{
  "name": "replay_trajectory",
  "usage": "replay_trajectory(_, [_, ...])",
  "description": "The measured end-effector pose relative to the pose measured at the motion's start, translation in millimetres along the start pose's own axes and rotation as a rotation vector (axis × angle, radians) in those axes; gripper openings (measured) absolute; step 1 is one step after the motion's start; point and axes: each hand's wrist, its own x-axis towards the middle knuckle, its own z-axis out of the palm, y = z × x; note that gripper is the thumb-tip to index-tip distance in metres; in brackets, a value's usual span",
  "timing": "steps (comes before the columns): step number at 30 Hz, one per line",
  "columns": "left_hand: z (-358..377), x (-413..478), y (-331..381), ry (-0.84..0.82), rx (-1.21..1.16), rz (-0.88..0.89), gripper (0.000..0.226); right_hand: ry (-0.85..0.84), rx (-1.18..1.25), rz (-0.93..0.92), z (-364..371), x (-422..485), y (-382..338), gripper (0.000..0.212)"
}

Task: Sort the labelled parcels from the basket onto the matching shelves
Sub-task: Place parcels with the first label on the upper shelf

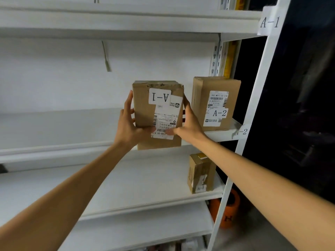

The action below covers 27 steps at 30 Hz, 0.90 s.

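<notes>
I hold a brown cardboard parcel (145, 113) upright in front of the white shelving, its white "A-1" label upside down near the top. My left hand (127, 124) grips its left side, thumb across the lower front. My right hand (188, 124) grips its right side, thumb on the shipping label. The parcel hangs in front of the shelf tagged A-2 (242, 131). The shelf tagged A-1 (269, 22) is the one above.
A parcel labelled A-2 (215, 104) stands on the A-2 shelf just right of my hands. A smaller taped parcel (200, 173) stands one shelf lower. A white upright post (253, 105) bounds the right side. An orange object (229, 211) sits on the floor behind it.
</notes>
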Motion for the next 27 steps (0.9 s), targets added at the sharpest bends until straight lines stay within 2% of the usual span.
replay_trajectory(6, [-0.3,-23.7,3.2,0.036,0.042,0.063,0.116,0.013,0.019,-0.008,-1.5,-19.1,-1.5,0.122])
replay_trajectory(13, [-0.5,-35.6,10.8,0.066,0.045,0.021,0.118,-0.036,-0.016,0.006,-5.7,-30.4,-11.5,0.124])
replay_trajectory(23, [1.9,-71.2,21.2,0.024,0.012,-0.066,0.120,-0.066,0.006,0.032,-12.1,-72.3,-10.4,0.124])
replay_trajectory(27, [5.1,-79.8,29.2,0.060,-0.069,-0.132,0.109,-0.080,0.024,0.055,-17.8,-83.1,-16.5,0.112])
